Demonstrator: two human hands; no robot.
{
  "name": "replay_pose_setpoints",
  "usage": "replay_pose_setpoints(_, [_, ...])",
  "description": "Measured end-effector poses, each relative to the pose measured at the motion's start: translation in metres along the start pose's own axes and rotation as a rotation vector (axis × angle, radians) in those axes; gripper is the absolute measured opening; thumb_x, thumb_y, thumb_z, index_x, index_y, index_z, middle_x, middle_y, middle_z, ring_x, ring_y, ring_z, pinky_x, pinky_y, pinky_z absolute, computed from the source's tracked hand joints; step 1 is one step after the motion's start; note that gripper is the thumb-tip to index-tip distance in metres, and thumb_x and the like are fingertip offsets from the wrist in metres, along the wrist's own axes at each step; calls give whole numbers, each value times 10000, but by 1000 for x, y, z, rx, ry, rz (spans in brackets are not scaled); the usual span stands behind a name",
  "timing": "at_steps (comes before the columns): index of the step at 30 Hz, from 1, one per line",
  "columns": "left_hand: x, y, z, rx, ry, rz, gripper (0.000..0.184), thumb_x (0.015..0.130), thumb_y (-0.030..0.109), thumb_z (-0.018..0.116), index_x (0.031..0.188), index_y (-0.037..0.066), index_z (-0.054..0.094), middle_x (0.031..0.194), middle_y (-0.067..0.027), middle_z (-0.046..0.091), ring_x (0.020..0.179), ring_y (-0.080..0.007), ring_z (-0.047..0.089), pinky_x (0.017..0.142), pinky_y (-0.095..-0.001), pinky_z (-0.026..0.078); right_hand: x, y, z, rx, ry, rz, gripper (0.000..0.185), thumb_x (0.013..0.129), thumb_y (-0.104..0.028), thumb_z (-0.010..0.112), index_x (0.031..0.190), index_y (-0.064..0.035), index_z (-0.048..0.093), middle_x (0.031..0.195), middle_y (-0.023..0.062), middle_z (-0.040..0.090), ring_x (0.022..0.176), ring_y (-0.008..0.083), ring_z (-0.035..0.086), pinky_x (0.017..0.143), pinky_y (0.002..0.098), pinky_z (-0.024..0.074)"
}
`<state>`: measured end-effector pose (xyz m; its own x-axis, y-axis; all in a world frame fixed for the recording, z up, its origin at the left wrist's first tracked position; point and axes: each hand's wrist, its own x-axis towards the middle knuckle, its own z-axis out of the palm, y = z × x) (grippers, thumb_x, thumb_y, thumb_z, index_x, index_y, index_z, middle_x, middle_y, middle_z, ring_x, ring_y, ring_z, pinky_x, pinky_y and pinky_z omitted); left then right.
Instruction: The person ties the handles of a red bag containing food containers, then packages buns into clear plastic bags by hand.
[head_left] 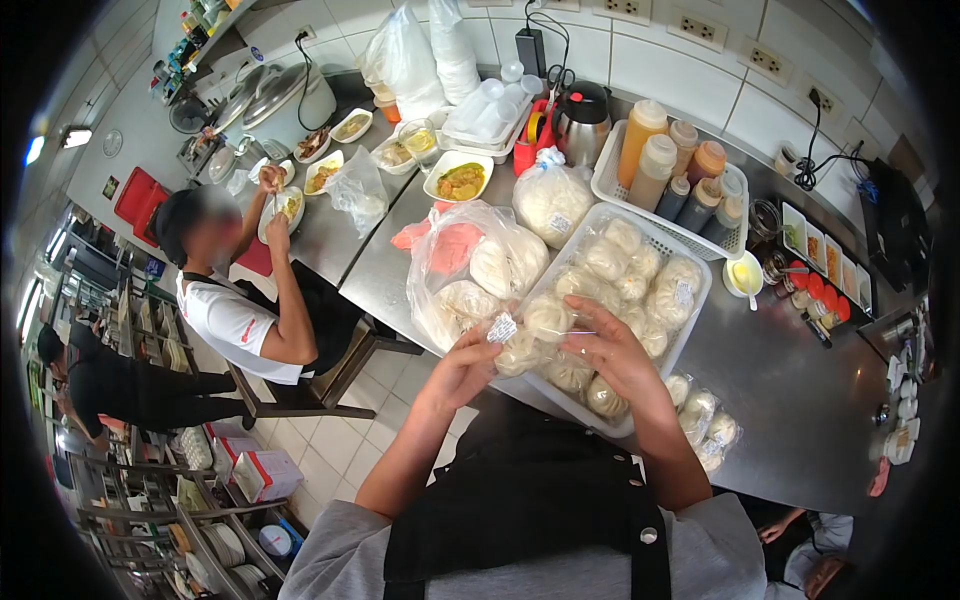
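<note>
My left hand (462,368) pinches the left side of a clear plastic pack of white buns (532,328), beside its printed label. At the pack's right side my right hand (612,350) grips the clear film with thumb and fingers. The pack is held over the near left edge of a white tray (672,358), which holds several more bagged buns (604,256). Left of the tray lies an open clear bag (440,306) with white buns and something pink in it. A tied, labelled bag (556,204) stands behind the tray.
A basket (736,240) of sauce bottles stands behind the tray, near a steel flask (582,124). More bun packs (704,420) lie at the tray's right. A bowl of yellow food (460,178) sits behind the bags. One person (240,300) sits eating at the left; another stands farther off.
</note>
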<state>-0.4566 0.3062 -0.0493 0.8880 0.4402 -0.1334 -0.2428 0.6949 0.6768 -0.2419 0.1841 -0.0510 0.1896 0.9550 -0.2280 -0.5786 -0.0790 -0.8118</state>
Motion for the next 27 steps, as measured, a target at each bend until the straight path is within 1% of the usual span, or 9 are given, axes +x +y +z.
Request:
replay_pose_setpoints(2, [3,-3,0,14,64,-2,561,995,224,496,1481,4,321,1454,-109,443,1342,-222,421,1131,-388,313,-1,1,0,99,6,37,560,850,43,672,1369,-73,496,1199,110,606,1008,165,627,884,305,538])
replay_pose_setpoints(6, [8,-1,6,51,194,-14,598,1041,412,384,1453,-21,363,1458,-108,440,1361,-223,397,1135,-379,313,-1,4,9,-170,103,-103,451,826,36,709,1245,-21,552,1117,83,608,966,151,634,843,274,538])
replay_pose_setpoints(10, [9,3,20,57,183,-8,598,1053,429,317,1457,-10,359,1459,-115,435,1342,-226,422,1125,-386,335,0,8,17,-254,154,-252,348,826,24,724,1130,-3,556,1100,88,611,904,131,643,779,256,548])
replay_pose_setpoints(13, [9,-3,16,69,169,36,621,1035,454,377,1453,-5,370,1445,-129,443,1299,-220,466,1084,-371,380,-3,13,28,-273,265,-230,333,845,52,683,1130,-17,524,1159,94,574,953,156,639,826,295,554])
replay_pose_setpoints(15, [9,-6,13,352,225,-19,641,1009,472,454,1433,-5,395,1407,-122,477,1257,-203,498,1039,-352,410,-3,23,28,-232,247,-235,340,849,52,680,1140,-13,517,1159,96,571,936,160,645,828,294,552])
replay_pose_setpoints(16, [8,-6,14,352,226,-19,641,1009,472,454,1433,-5,395,1407,-122,477,1257,-203,498,1039,-352,410,-3,25,28,-191,229,-241,346,853,52,678,1150,-10,511,1159,98,568,920,163,650,830,294,551])
replay_pose_setpoints(21, [6,-4,8,369,223,-29,545,930,378,651,1298,-6,533,1193,-72,631,1078,-151,594,933,-319,459,-5,23,25,-216,172,-234,293,873,50,659,1106,-10,491,1078,92,579,891,164,658,772,292,569])
replay_pose_setpoints(24, [9,-3,11,524,215,-127,591,897,281,703,1362,4,463,1247,-81,595,1122,-186,582,974,-339,449,-5,26,30,-178,196,-271,276,865,32,680,1068,-5,497,1068,89,584,899,159,648,765,287,571])
replay_pose_setpoints(27, [7,3,22,623,183,-80,623,879,258,725,1373,6,442,1263,-78,578,1126,-177,572,962,-331,448,-4,27,33,-155,208,-276,255,852,10,708,1015,-4,512,1066,89,589,901,141,635,769,279,561])
